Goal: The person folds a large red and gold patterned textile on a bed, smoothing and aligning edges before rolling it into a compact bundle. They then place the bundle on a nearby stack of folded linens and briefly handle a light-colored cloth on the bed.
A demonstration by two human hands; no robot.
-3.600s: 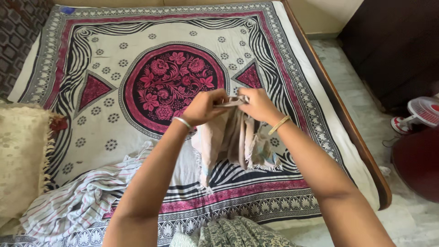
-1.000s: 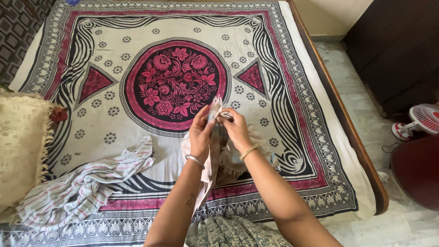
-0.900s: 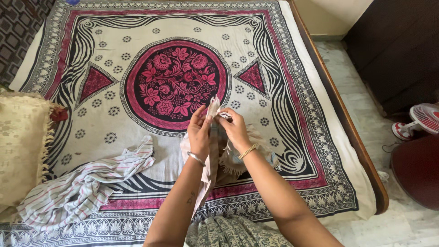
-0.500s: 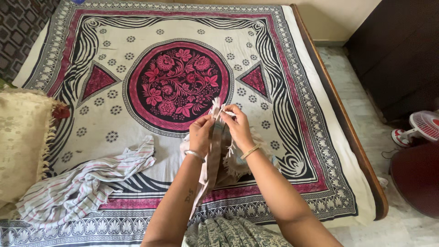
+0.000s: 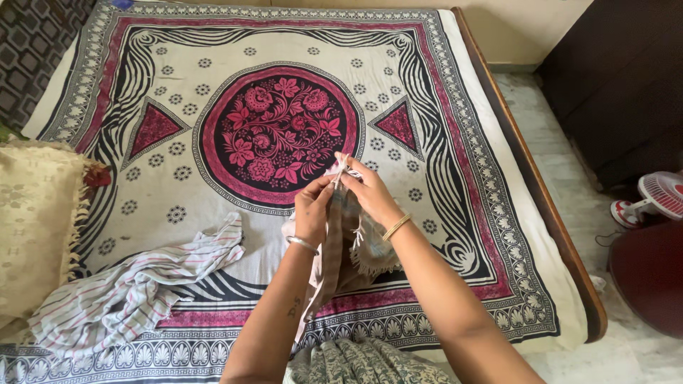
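A pale beige cloth with a frayed fringe (image 5: 340, 245) hangs bunched from both of my hands above the bed. My left hand (image 5: 314, 204) pinches its top edge, a silver bangle on that wrist. Right beside it, my right hand (image 5: 361, 192), with a gold bangle, grips the same top corner. The cloth's lower part drapes down onto the patterned bedspread (image 5: 213, 149), which is cream with black swirls and a dark pink floral circle in the middle.
A crumpled white cloth with thin pink stripes (image 5: 135, 284) lies at the bed's near left. A beige fringed cushion (image 5: 35, 227) sits at the left edge. The wooden bed frame (image 5: 541, 206) runs along the right, with a small fan (image 5: 658, 195) on the floor beyond.
My hands have drawn close together at the cloth's top edge and lowered toward me since the earliest frame. Over the last second they only shifted slightly, working along the corner.
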